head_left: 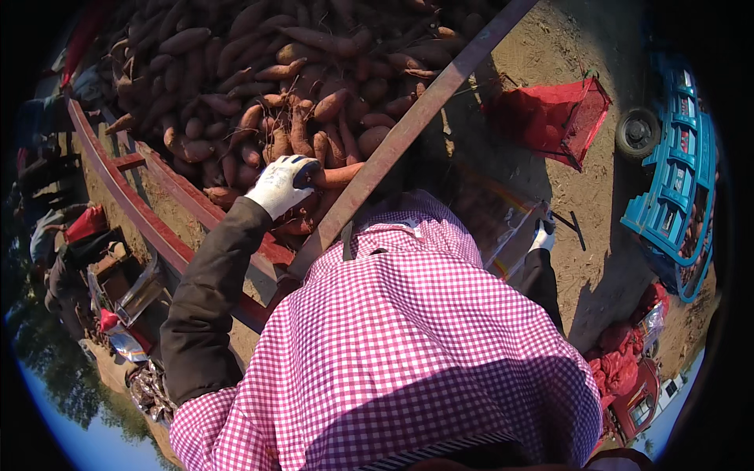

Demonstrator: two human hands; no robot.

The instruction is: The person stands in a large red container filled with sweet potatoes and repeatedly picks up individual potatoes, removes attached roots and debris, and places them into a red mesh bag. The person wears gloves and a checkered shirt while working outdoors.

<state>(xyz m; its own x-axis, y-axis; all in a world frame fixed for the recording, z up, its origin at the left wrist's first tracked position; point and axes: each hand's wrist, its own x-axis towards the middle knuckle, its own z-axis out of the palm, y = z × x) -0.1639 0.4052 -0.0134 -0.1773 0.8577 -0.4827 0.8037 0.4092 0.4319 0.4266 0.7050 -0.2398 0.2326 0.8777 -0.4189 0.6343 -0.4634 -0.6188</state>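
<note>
My left hand, in a white knit glove with dark coated fingers, grips one end of a long reddish sweet potato at the near edge of a large heap of sweet potatoes. A rusty metal bar crosses diagonally just right of that hand. My right hand, in a similar glove, is low at the right, at the outer edge of a container with clear plastic. Its fingers are small and partly shaded, so its grip is unclear. The container's inside is mostly in shadow.
Red metal rails run along the left. A red mesh bag stands on the dirt ground at the upper right, with a blue vehicle beyond. Full red sacks lie lower right. People are at the far left.
</note>
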